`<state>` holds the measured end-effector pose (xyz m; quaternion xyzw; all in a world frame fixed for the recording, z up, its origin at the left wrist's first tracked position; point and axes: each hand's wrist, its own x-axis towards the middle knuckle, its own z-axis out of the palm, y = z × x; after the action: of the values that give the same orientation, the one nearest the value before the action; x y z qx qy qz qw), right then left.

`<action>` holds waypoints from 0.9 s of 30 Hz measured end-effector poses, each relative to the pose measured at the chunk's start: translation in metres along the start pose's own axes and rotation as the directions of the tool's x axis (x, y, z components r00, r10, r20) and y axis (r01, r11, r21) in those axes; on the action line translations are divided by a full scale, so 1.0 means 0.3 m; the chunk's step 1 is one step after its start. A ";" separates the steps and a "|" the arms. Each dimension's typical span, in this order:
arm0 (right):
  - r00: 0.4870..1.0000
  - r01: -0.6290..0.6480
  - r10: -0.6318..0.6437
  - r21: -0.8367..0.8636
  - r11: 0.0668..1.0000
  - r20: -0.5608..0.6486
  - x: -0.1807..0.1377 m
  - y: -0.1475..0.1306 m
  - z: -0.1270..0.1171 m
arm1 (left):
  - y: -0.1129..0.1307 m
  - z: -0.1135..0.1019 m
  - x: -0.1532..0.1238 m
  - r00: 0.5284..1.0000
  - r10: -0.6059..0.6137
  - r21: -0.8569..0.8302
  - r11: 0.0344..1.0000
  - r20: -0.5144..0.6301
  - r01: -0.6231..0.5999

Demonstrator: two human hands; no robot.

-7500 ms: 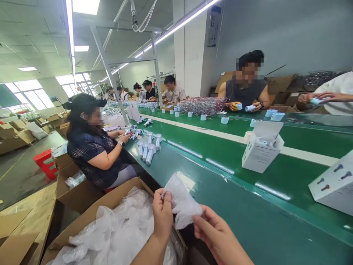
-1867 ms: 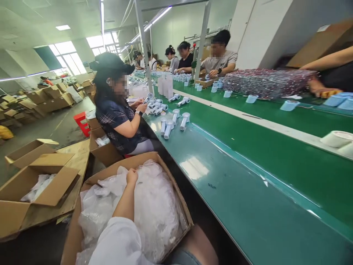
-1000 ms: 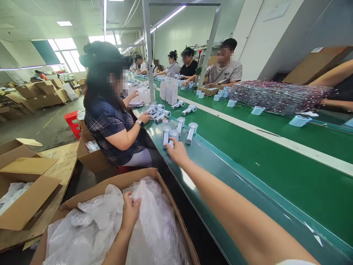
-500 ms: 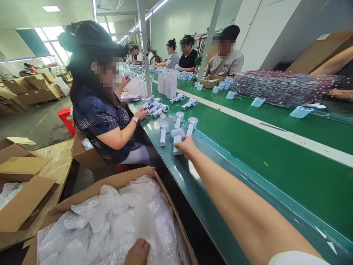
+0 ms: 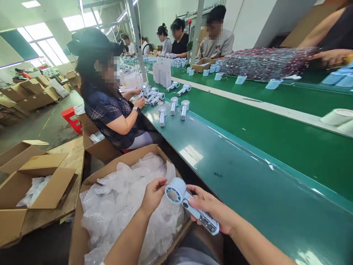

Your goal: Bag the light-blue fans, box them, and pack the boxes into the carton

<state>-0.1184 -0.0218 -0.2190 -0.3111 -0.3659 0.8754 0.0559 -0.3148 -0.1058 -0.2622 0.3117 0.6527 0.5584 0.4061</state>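
Note:
My right hand [image 5: 213, 209] is closed round the handle of a small light-blue handheld fan [image 5: 190, 206], held low in front of me with its round head toward my left hand. My left hand [image 5: 153, 194] is pinched on a clear plastic bag [image 5: 168, 176] just beside the fan's head. Both hands hover over the right end of an open cardboard box [image 5: 79, 235] full of crumpled clear plastic bags [image 5: 121, 206]. Three more of the same fans [image 5: 173, 107] lie on the near edge of the green conveyor belt [image 5: 248, 176].
A seated person in a dark plaid shirt [image 5: 110, 114] works at the belt to my left front, with more fans by that person's hand. Other people sit across the belt near a glittering pile [image 5: 261, 62]. Open cardboard boxes [image 5: 30, 180] stand on the floor at left.
My right arm, stretched out to the fans on the belt, has come back with one fan in hand. My left hand has risen from the box holding a bag next to it.

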 end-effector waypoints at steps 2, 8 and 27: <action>0.998 -0.018 0.015 0.066 0.998 0.054 -0.036 0.081 -0.030 | 0.023 0.006 -0.057 0.994 -0.013 -0.019 1.000 0.106 0.015; 0.943 -0.036 -0.026 0.178 0.983 0.332 -0.115 0.191 -0.072 | 0.040 0.044 -0.178 0.944 -0.024 0.121 0.993 0.329 -0.017; 0.995 0.071 -0.070 0.011 0.997 -0.073 -0.248 0.253 -0.064 | -0.002 0.138 -0.305 0.979 0.204 0.138 0.969 0.023 -0.205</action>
<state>-0.0378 -0.0895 -0.2432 -0.3293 -0.3682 0.8635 0.1023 -0.2348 -0.1649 -0.2481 0.4071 0.6528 0.5491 0.3265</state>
